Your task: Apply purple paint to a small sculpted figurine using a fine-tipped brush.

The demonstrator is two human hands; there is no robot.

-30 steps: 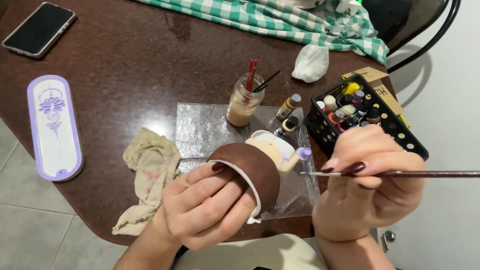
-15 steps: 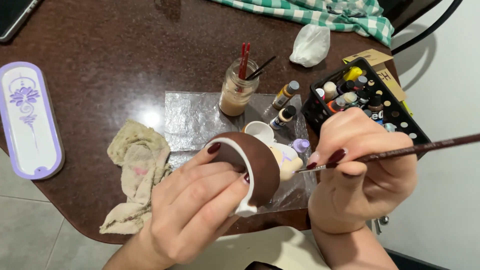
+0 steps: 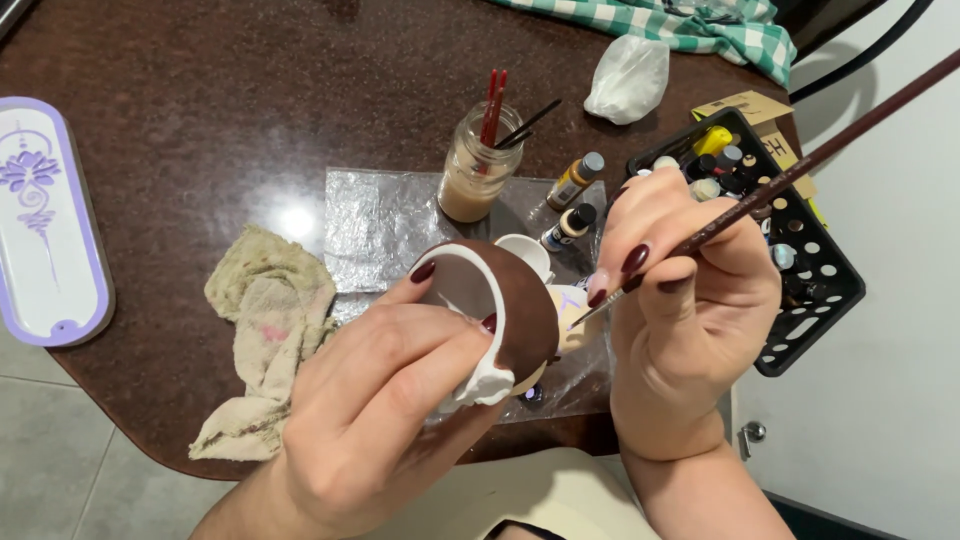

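While the left hand wraps around a brown ceramic piece with a thick white rim, fingers curled firmly on it and the thumb hooked inside the opening, the piece sits raised just above the crinkled plastic sheet on the dark round table. The right hand pinches a long dark-handled paintbrush between thumb and first fingers, closed tight on the shaft, and the brush tip touches the pale cream side of the piece. Compared with half a second ago, the brush handle now points more steeply up toward the far right corner, and the right hand has come in closer to the piece. The piece itself looks turned a little, its white rim facing more toward the left.

Behind the hands stands a glass jar of murky water with red and black brushes in it, with two small paint bottles just beside it. A black perforated basket of paints sits to the right. A stained cloth lies to the left, and a lilac-edged white tray lies farther left.
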